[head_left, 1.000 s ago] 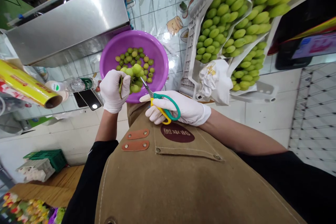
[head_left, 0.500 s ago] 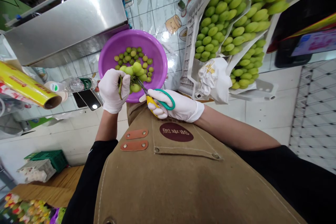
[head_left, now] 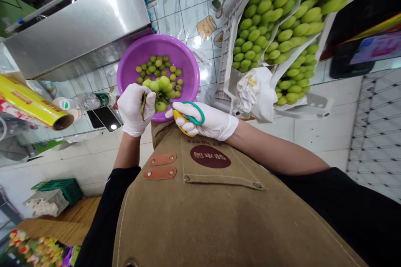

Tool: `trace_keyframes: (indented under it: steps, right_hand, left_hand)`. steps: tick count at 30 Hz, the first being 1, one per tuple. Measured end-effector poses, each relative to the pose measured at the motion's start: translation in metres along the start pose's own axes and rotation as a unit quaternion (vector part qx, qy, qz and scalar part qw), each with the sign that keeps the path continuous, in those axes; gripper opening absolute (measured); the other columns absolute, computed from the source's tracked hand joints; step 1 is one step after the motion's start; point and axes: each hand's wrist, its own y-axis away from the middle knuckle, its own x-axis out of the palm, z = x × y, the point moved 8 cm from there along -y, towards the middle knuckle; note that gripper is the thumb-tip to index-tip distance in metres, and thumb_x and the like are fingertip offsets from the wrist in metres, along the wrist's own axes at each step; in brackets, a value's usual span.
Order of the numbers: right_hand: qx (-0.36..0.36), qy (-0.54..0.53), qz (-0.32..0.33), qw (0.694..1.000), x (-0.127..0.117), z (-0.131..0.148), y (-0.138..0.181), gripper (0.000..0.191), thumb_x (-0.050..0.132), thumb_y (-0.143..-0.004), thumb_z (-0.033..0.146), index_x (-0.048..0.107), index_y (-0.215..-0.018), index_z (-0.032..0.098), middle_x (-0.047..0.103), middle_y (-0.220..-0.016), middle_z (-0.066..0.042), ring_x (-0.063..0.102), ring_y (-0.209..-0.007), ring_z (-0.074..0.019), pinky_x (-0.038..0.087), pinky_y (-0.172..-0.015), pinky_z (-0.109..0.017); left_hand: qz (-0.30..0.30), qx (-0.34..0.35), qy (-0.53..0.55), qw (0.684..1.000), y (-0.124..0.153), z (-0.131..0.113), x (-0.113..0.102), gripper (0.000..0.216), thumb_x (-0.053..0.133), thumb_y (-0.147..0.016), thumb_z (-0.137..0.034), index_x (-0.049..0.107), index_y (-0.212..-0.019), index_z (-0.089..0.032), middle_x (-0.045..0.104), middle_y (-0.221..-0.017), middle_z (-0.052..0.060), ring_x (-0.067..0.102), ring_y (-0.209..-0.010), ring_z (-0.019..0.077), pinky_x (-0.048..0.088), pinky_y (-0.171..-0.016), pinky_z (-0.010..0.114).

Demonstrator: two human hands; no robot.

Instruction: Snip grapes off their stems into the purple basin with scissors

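Scissors [head_left: 177,115] have moved in from the edge of a bunch of green grapes [head_left: 163,82] to among its stalks

Gloved in white, the right hand [head_left: 208,121] has come nearer the left hand [head_left: 134,106], though a gap remains between them. Its fingers are wrapped round the teal and yellow handles. The blade tips are lost among the grapes, so whether they meet or stand apart cannot be told. The left hand is clamped on the bunch's stem [head_left: 143,106], hiding part of it, and the bunch hangs over the near side of a purple basin [head_left: 131,64]. Loose grapes [head_left: 152,69] lie inside; the bunch may cover others. To the right, a white crate [head_left: 226,50] of longer green grapes [head_left: 250,46] runs off the top edge. To the left lie a phone [head_left: 106,117], a clear bottle [head_left: 95,100] and a yellow roll [head_left: 31,100], cut off by the frame.
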Motion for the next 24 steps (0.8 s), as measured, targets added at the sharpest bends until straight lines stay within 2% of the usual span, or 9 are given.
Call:
trace_keyframes:
  steps: [4,7,10,15,20,22,24]
  right_hand:
    - [-0.008,0.024,-0.03,0.999,-0.001,0.002,-0.003,0.035,0.074,-0.111,0.043,0.07,-0.1,0.009,0.058,-0.066,0.004,0.041,-0.043,-0.0025,0.033,-0.035,-0.012]
    - [-0.011,0.046,-0.05,0.998,-0.004,0.001,0.002,0.036,0.071,-0.112,0.044,0.07,-0.103,0.009,0.057,-0.064,0.004,0.043,-0.044,-0.004,0.036,-0.036,-0.013]
    - [0.017,0.029,-0.003,0.999,-0.001,-0.004,0.009,0.042,0.07,-0.112,0.052,0.07,-0.109,0.011,0.058,-0.067,0.004,0.045,-0.047,-0.0051,0.039,-0.039,-0.013]
    - [0.035,-0.049,0.104,0.993,0.006,-0.004,0.01,0.048,0.061,-0.115,0.059,0.068,-0.115,0.011,0.052,-0.066,0.006,0.035,-0.044,-0.0042,0.03,-0.038,-0.012]
    - [0.041,-0.109,0.169,0.979,0.011,-0.001,0.007,0.05,0.047,-0.119,0.06,0.064,-0.121,0.012,0.048,-0.066,0.007,0.03,-0.044,-0.0049,0.027,-0.036,-0.012]
    - [0.04,-0.129,0.182,0.974,0.011,0.0,0.007,0.051,0.039,-0.121,0.058,0.062,-0.124,0.013,0.048,-0.068,0.007,0.031,-0.045,-0.0057,0.029,-0.036,-0.013]
    - [0.042,-0.148,0.192,0.969,0.011,0.0,0.006,0.052,0.032,-0.123,0.057,0.06,-0.127,0.013,0.048,-0.069,0.007,0.032,-0.046,-0.0061,0.03,-0.037,-0.013]
  left_hand:
    - [0.007,-0.009,0.008,1.0,-0.003,0.005,0.003,0.054,0.042,-0.113,-0.069,0.052,-0.082,-0.026,0.049,-0.073,0.003,0.051,-0.069,0.02,0.04,-0.069,0.039]
    - [0.007,-0.009,0.006,1.0,-0.002,0.008,0.003,0.053,0.043,-0.114,-0.068,0.053,-0.083,-0.026,0.05,-0.074,0.003,0.053,-0.07,0.0194,0.041,-0.069,0.038]
    - [-0.008,0.011,0.003,1.0,0.0,0.007,0.0,0.048,0.044,-0.115,-0.062,0.055,-0.086,-0.025,0.053,-0.076,0.002,0.055,-0.071,0.0188,0.042,-0.07,0.037]
    - [-0.033,0.003,-0.006,0.999,0.004,0.009,-0.003,0.044,0.047,-0.116,-0.059,0.058,-0.089,-0.025,0.055,-0.078,0.002,0.059,-0.072,0.0185,0.043,-0.072,0.037]
    - [-0.12,-0.01,0.016,0.993,0.012,0.003,-0.011,0.028,0.059,-0.114,-0.042,0.062,-0.092,-0.026,0.058,-0.08,0.0,0.058,-0.071,0.0172,0.042,-0.07,0.035]
    - [-0.145,-0.032,0.016,0.989,0.016,0.003,-0.012,0.031,0.06,-0.114,-0.045,0.062,-0.09,-0.025,0.057,-0.079,-0.001,0.057,-0.07,0.0163,0.042,-0.071,0.035]
    - [-0.162,-0.066,-0.005,0.985,0.02,0.004,-0.011,0.042,0.056,-0.114,-0.055,0.063,-0.087,-0.024,0.056,-0.078,-0.001,0.058,-0.07,0.016,0.044,-0.073,0.035]
